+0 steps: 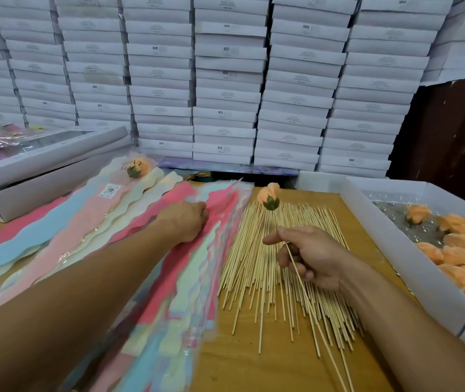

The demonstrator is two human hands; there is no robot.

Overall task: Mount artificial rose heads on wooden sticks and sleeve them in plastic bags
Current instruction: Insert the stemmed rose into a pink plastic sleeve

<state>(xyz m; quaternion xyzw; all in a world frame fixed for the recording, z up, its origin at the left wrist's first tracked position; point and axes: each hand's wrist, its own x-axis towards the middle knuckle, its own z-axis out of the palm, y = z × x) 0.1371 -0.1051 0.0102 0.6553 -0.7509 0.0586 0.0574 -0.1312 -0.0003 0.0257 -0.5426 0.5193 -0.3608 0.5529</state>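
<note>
we hold the mounted rose (pixel 268 196) by its stick (pixel 296 264) in our right hand (pixel 310 256), head up off the loose sticks (pixel 268 278). left hand (pixel 186 219) pinches at the bag stack (pixel 169 264) (likely to peel one sleeve free). spare heads wait in the tray (pixel 395 250).

right hand (pixel 310 256) pinching stick (pixel 296 264) w/ peach rose head (pixel 267 195), left hand (pixel 186 219) on coloured plastic bags (pixel 169 278)

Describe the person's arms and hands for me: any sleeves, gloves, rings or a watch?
Both forearms are bare as far as the frame shows, with no sleeve cuff in view. The left hand and right hand wear no gloves. No ring, watch or bracelet is visible on either wrist or on the fingers that show.
</note>
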